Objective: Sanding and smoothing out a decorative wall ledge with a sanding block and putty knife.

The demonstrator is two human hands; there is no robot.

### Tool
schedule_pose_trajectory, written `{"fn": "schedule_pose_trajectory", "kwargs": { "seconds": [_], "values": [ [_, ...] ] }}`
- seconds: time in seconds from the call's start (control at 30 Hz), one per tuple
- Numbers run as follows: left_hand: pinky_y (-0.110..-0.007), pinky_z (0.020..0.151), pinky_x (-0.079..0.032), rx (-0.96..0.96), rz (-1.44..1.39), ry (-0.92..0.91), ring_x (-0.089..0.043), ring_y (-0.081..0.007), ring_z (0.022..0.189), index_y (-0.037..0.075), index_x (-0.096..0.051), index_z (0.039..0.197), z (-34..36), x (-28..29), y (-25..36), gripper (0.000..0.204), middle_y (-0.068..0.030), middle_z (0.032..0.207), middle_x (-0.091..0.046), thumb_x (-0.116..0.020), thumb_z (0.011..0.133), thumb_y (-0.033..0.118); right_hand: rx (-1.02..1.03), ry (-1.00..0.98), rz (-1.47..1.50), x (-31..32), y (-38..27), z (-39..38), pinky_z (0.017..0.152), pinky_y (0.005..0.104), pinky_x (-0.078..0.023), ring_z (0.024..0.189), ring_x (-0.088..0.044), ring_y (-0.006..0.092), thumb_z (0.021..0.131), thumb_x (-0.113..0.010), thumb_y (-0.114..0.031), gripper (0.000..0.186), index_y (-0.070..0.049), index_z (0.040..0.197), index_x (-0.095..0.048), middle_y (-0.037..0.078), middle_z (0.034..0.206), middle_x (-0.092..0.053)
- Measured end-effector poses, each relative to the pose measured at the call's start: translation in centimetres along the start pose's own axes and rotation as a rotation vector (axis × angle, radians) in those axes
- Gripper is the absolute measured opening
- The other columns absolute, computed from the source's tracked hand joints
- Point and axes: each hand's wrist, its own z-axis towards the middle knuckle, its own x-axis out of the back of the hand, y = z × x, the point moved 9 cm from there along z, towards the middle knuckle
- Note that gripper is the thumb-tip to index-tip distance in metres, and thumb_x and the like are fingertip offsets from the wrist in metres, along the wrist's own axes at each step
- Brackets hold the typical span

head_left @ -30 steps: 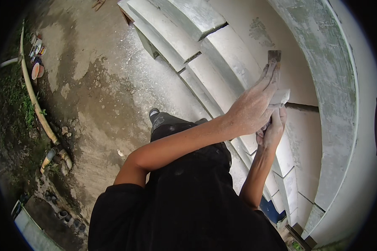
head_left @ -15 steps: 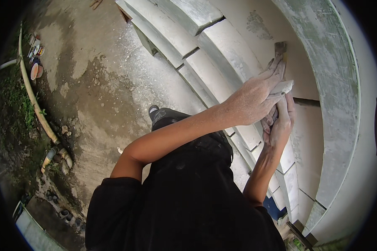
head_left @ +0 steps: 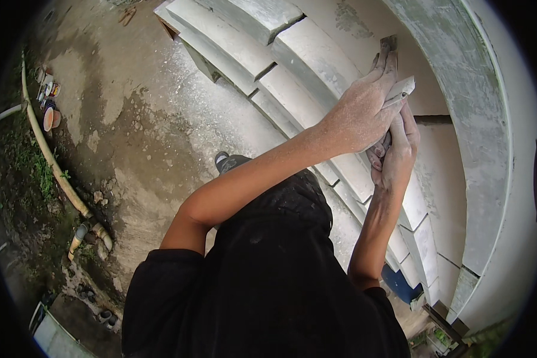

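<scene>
Against the pale stepped panels (head_left: 310, 53) on my right, both hands are together and coated in white dust. My left hand (head_left: 361, 110) lies across the top, its long fingers stretched forward and pressed together. A dusty whitish folded strip (head_left: 403, 88) sticks out between its thumb side and my right hand. Just past the left fingertips shows a dark, flat end piece (head_left: 388, 43); whether it belongs to the strip is hidden. My right hand (head_left: 400, 149) is underneath, thumb and fingers curled round, its palm partly covered by the left.
A smooth grey-green curved band (head_left: 480, 119) runs along the wall's far right. White dust covers the concrete floor (head_left: 143, 149) below the panels. At the left lie a long pipe (head_left: 48, 158) and some tubs (head_left: 51, 118). Something blue (head_left: 400, 283) lies beneath the wall, near my right elbow.
The whole view has turned a little, so the hands and panels appear higher and slightly further left. Against the panels the hands have hardly shifted, and their hold looks the same.
</scene>
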Motion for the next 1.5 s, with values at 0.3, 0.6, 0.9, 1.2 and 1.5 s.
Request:
{"fn": "schedule_pose_trajectory", "kwargs": {
  "seconds": [0.3,0.6,0.9,1.2,1.5],
  "values": [
    [-0.053,0.093,-0.045,-0.075,0.040,0.053,-0.056,-0.0511,0.107,-0.013,-0.047,0.126,-1.6,0.6,-0.7,0.042,-0.0355,0.114,-0.054,-0.048,0.101,0.020,0.058,0.026,-0.112,-1.3,0.2,0.1,0.032,0.0193,-0.025,0.039,-0.034,0.0012,0.099,-0.052,-0.018,0.033,0.006,0.120,-0.060,-0.003,0.061,-0.052],
    [-0.048,0.081,-0.048,-0.144,0.028,0.033,-0.060,-0.0380,0.089,-0.007,-0.055,0.113,0.4,1.7,0.6,0.036,-0.0238,0.090,-0.057,-0.048,0.103,0.026,0.120,0.090,-0.106,-1.0,-1.1,0.6,0.033,0.0189,-0.025,0.040,-0.036,0.0007,0.098,-0.052,-0.018,0.035,0.006,0.123,-0.058,-0.002,0.062,-0.052],
    [-0.049,0.077,-0.049,-0.243,0.075,0.164,-0.061,-0.0425,0.087,-0.008,-0.055,0.112,0.4,-0.1,0.4,0.035,-0.0261,0.094,-0.057,-0.047,0.103,0.025,0.035,0.132,-0.122,0.5,-0.7,2.0,0.034,0.0180,-0.027,0.040,-0.037,0.0009,0.099,-0.055,-0.021,0.039,0.006,0.126,-0.058,-0.003,0.061,-0.051],
    [-0.051,0.087,-0.048,-0.140,0.130,0.060,-0.055,-0.0499,0.101,-0.008,-0.054,0.125,0.1,-0.8,0.8,0.035,-0.0340,0.107,-0.053,-0.052,0.095,0.012,-0.047,0.049,-0.165,0.5,-0.7,2.6,0.033,0.0197,-0.025,0.039,-0.032,0.0010,0.099,-0.055,-0.021,0.035,0.004,0.122,-0.059,-0.005,0.057,-0.047],
    [-0.052,0.086,-0.048,-0.108,0.170,0.078,-0.057,-0.0464,0.099,-0.007,-0.054,0.117,1.4,1.6,0.3,0.032,-0.0296,0.106,-0.056,-0.050,0.099,0.019,-0.040,-0.057,-0.126,-1.1,0.0,5.1,0.033,0.0202,-0.025,0.038,-0.033,0.0029,0.098,-0.055,-0.023,0.033,0.005,0.116,-0.060,-0.003,0.058,-0.049]
  ]
}}
